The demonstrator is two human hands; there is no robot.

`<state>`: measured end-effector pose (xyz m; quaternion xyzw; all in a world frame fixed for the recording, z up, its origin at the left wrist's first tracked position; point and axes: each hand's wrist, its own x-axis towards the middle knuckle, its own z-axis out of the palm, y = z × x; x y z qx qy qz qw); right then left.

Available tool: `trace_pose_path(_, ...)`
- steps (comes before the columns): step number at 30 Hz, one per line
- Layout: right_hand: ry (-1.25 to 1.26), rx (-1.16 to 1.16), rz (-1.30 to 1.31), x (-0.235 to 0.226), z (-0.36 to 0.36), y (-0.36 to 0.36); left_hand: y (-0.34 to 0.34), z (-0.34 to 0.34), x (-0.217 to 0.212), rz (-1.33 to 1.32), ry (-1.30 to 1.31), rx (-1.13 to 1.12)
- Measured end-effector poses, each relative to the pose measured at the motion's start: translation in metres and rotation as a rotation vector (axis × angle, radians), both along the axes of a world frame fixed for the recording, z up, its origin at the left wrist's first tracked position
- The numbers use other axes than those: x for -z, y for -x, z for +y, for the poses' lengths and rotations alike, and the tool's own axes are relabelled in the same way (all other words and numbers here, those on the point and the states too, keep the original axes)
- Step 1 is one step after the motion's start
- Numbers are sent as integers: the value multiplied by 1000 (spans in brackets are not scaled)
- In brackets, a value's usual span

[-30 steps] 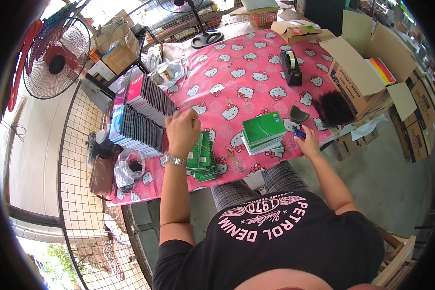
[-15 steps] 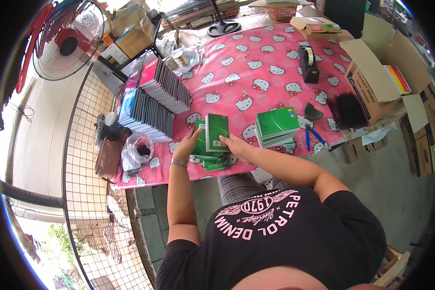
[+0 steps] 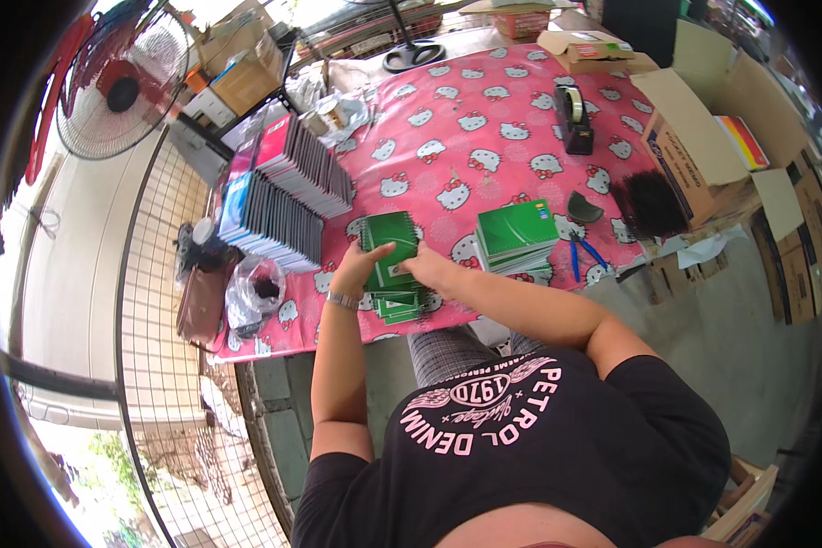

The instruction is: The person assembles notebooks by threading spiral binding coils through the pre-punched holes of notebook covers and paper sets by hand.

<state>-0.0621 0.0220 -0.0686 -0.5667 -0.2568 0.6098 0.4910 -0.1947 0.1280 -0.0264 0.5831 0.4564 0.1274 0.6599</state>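
Note:
A green spiral notebook (image 3: 388,228) lies between my two hands, above a loose pile of green notebooks (image 3: 400,306) near the table's front edge. My left hand (image 3: 361,265) grips its left side, thumb across the cover. At its lower right corner, my right hand (image 3: 426,268) closes on the edge with the fingers partly hidden. To the right stands a neat stack of green notebooks (image 3: 515,233). Blue-handled pliers (image 3: 586,256) lie just past that stack, beside a small dark curved piece (image 3: 584,208).
Tall rows of blue-covered notebooks (image 3: 269,219) and red-covered notebooks (image 3: 303,164) stand at left, by a clear plastic bag (image 3: 258,297). A tape dispenser (image 3: 574,123), a heap of black bristle-like strands (image 3: 650,205) and an open cardboard box (image 3: 690,169) occupy the right. A fan (image 3: 123,91) stands far left.
The held notebook has shifted left and now lines up over the one beneath, which showed beside it before. My left thumb has come over its cover.

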Motion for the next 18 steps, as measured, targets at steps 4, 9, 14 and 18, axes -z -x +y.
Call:
trace_pose_path(4, -507, 210, -302, -22, -19, -19, -28, -42, -45, -446, -240, -105)
trace_pose_path(9, -606, 180, -717, -122, -83, -109, -94, -80, -79, -783, -171, 44)
trace_pose_path(14, -582, 90, -792, -99, -121, -194, -185, -110, -55, -798, -248, 61)
trace_pose_path(18, -688, 156, -751, -63, -136, -210, -208, -123, -26, -835, -410, 71)
